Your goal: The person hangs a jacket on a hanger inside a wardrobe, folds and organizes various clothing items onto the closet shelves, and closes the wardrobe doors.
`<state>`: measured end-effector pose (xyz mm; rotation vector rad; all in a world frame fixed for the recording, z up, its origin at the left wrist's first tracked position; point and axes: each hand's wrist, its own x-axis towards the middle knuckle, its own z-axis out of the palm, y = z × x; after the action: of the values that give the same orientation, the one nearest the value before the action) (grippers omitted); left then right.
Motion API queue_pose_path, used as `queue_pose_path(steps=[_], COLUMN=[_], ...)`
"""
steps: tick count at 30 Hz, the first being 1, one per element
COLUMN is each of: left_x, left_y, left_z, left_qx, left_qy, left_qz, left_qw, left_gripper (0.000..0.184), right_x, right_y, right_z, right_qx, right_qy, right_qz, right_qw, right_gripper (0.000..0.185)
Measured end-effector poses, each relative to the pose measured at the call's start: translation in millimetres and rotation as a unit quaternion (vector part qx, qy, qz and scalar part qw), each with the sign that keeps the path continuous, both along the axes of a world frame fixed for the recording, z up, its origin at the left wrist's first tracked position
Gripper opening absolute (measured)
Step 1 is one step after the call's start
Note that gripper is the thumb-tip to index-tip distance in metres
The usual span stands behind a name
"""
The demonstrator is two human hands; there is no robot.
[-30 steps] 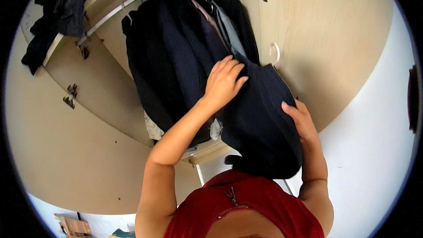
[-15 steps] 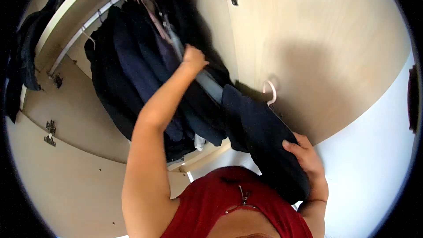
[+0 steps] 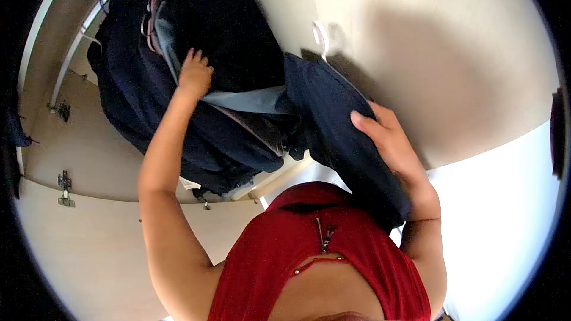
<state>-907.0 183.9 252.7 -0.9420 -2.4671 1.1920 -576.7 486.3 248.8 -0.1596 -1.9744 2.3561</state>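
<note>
My right hand (image 3: 389,139) grips a dark navy garment (image 3: 333,107) by its side, the thumb lying across the front. A pale pink hanger (image 3: 321,38) sticks up from the top of this garment. Inside the wardrobe, my left hand (image 3: 196,74) lies against the hanging clothes with its fingers apart. It touches a black garment (image 3: 223,30) and the edge of a grey-blue garment (image 3: 247,100). Other dark clothes (image 3: 134,77) hang close together to the left of that hand.
A pale clothes rail (image 3: 74,44) runs along the upper left, with several hangers on it. The light wood door (image 3: 440,77) stands at the right. A metal hinge (image 3: 65,187) sits at the lower left.
My left hand has moved left and spread its fingers, and the black garment shows more widely. The navy garment and its hanger have shifted left and up in view with my right hand.
</note>
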Motion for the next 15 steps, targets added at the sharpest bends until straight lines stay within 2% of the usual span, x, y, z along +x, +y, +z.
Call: queue_pose_path(steps=[3,6,9,11,12,15], left_x=[4.6,15.4,4.7,22.9,19.2,36.3], left_y=[3.6,5.9,-13.2,0.6,-1.6,-1.4], left_z=[-12.5,-10.6,-36.8,-33.2,-44.6,-40.8], left_qx=[0.007,-0.045,0.006,-0.019,0.003,-0.047], left_qy=[-0.007,-0.007,-0.008,-0.069,-0.078,-0.087], left_qz=[-0.009,0.018,-0.024,0.051,0.044,0.003], left_qw=[1.0,0.999,1.0,0.996,0.996,0.995], left_gripper=[0.028,0.038,0.046,0.05,0.053,0.043], right_x=[-37.2,-76.3,-120.5,-156.6,-173.1,-228.2], right_y=[-17.7,-24.1,-32.1,-39.6,-44.1,-55.9], right_z=[18.2,39.8,65.4,80.9,89.7,115.2], right_qx=[-0.024,-0.033,-0.043,-0.002,0.02,0.083], right_qy=[0.056,0.112,0.171,0.193,0.205,0.234], right_qz=[-0.034,-0.076,-0.083,-0.083,-0.087,-0.103], right_qw=[0.998,0.99,0.981,0.978,0.975,0.963], right_gripper=[0.039,0.035,0.033,0.034,0.035,0.035])
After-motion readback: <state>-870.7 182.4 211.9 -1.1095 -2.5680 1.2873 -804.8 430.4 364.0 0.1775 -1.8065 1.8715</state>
